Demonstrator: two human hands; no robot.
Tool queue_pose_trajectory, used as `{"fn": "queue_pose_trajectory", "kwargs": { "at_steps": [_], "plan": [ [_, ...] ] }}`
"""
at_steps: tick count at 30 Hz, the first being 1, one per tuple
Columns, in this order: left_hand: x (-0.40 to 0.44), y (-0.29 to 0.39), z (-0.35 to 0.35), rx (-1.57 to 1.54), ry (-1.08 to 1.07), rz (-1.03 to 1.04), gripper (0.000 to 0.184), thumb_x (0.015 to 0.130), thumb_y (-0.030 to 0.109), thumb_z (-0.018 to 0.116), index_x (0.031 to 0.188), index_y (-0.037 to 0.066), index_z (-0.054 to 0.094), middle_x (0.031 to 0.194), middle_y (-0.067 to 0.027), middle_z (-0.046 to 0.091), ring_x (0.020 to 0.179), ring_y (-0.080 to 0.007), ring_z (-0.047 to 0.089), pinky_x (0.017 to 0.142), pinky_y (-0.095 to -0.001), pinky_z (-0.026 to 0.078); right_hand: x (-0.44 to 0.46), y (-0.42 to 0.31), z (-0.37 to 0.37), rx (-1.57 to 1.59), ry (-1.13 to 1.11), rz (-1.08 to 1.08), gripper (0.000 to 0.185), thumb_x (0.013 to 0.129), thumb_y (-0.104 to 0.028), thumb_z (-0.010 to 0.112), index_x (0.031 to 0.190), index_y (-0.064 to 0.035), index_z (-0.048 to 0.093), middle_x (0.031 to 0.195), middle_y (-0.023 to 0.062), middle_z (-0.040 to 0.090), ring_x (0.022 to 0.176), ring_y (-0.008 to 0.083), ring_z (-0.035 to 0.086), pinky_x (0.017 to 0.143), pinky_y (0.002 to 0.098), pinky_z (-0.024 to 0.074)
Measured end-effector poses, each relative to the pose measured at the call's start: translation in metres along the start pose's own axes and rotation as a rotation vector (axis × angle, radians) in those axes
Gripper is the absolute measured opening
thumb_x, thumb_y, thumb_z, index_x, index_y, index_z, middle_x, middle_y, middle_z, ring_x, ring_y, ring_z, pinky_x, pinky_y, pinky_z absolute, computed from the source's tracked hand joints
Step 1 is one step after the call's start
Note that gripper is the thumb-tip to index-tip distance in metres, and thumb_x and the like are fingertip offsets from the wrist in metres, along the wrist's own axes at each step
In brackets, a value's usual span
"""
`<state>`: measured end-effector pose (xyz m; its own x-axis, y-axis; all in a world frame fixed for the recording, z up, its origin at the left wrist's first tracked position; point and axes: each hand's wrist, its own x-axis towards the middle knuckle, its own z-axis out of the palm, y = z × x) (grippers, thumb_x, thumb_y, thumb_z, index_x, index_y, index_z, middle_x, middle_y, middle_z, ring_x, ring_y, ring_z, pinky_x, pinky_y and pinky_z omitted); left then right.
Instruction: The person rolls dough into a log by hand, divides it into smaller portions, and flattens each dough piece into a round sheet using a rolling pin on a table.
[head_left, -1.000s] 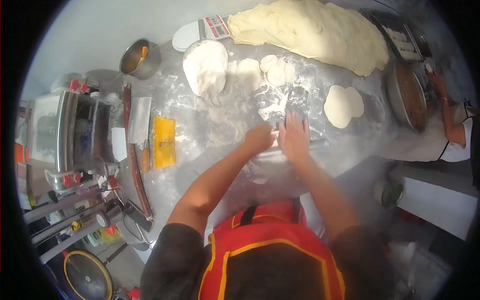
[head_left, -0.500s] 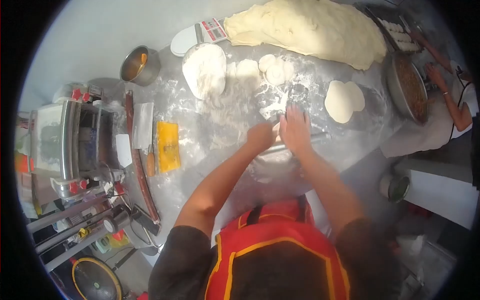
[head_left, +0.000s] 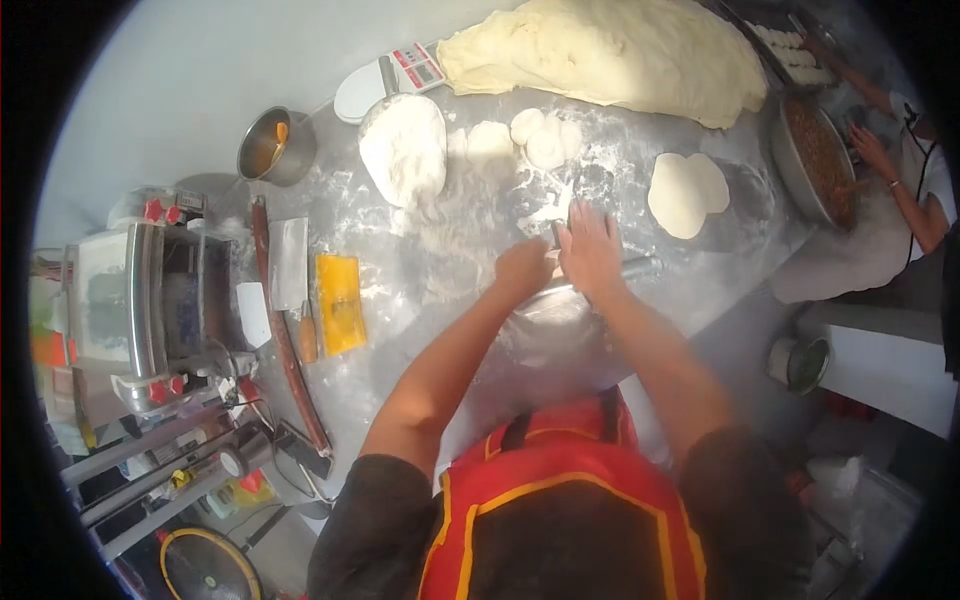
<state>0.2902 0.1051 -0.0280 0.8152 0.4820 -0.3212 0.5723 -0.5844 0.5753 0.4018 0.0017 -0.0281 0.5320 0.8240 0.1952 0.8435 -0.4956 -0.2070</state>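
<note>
"What lies at the far left, taking your hands as the clock's centre?"

"At nine o'clock, a machine with a steel roller (head_left: 147, 300). Then a metal pot (head_left: 285, 160) near ten, and toward nine a red-brown stick (head_left: 283, 340), a cleaver (head_left: 290, 262) and a yellow sheet (head_left: 341, 305)."

"And nearer your hands?"

"Between ten and eleven, a white scale (head_left: 357, 97), with a heap of flour (head_left: 403, 150) in a scoop just beside it. At eleven to twelve, small dough pieces (head_left: 490, 143) sit on the floury bench (head_left: 420, 310)."

"Your hands themselves?"

"My left hand (head_left: 525, 270) is curled into a fist; I can't tell whether it grips anything. Something pale (head_left: 553, 262), mostly hidden, shows at the centre, between it and my right hand (head_left: 592, 255), which lies flat, fingers stretched toward twelve."

"What's to the right?"

"A big dough slab (head_left: 605, 55) between twelve and one. At three, a thin rod (head_left: 641, 267) just beside my right hand. Two flat dough rounds (head_left: 680, 195) overlap at two. Past them, a basin (head_left: 787, 165) of brown filling, with a co-worker's hand (head_left: 873, 152) near it."
</note>
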Motion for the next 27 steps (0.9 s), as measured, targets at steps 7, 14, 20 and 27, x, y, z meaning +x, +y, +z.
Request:
{"fn": "queue_pose_trajectory", "kwargs": {
  "at_steps": [7, 14, 20, 27],
  "plan": [
    [-0.020, -0.040, 0.012, -0.178, 0.104, 0.012, 0.032, 0.085, 0.027, 0.062, 0.109, 0.006, 0.065, 0.108, -0.0152, 0.067, 0.100, -0.0351, 0.063, 0.086, -0.0434, 0.048, -0.119, 0.011, -0.022, 0.050, -0.377, -0.003, 0.055, 0.092, -0.036, 0.052, 0.131, 0.0021, 0.049, 0.137, 0.0201, 0.049, 0.129, 0.0334, 0.044, 0.113, 0.0489, 0.0254],
    [-0.009, -0.002, -0.003, -0.041, -0.041, 0.079, 0.030, 0.085, 0.030, 0.059, 0.104, 0.009, 0.068, 0.107, -0.0173, 0.067, 0.103, -0.0365, 0.061, 0.087, -0.0434, 0.048, -0.013, -0.006, -0.004, -0.068, -0.020, -0.016, 0.055, 0.097, -0.036, 0.045, 0.134, 0.0041, 0.044, 0.138, 0.0223, 0.047, 0.131, 0.0327, 0.042, 0.112, 0.0485, 0.0267],
    [-0.003, -0.034, 0.002, 0.077, -0.051, 0.158, 0.028, 0.087, 0.034, 0.059, 0.096, 0.009, 0.069, 0.098, -0.0180, 0.067, 0.094, -0.0367, 0.063, 0.080, -0.0463, 0.049, -0.082, -0.002, -0.025, -0.015, -0.258, -0.035, 0.055, 0.097, -0.036, 0.045, 0.134, 0.0041, 0.044, 0.138, 0.0234, 0.047, 0.130, 0.0335, 0.042, 0.112, 0.0487, 0.0262],
    [-0.025, -0.013, -0.015, -0.240, -0.129, 0.076, 0.027, 0.087, 0.027, 0.055, 0.100, 0.008, 0.067, 0.102, -0.0206, 0.066, 0.095, -0.0392, 0.063, 0.081, -0.0475, 0.049, -0.043, -0.004, -0.014, 0.019, -0.112, -0.030, 0.055, 0.097, -0.035, 0.045, 0.135, 0.0046, 0.044, 0.139, 0.0215, 0.046, 0.133, 0.0317, 0.040, 0.114, 0.0481, 0.0223]
  ]
}}
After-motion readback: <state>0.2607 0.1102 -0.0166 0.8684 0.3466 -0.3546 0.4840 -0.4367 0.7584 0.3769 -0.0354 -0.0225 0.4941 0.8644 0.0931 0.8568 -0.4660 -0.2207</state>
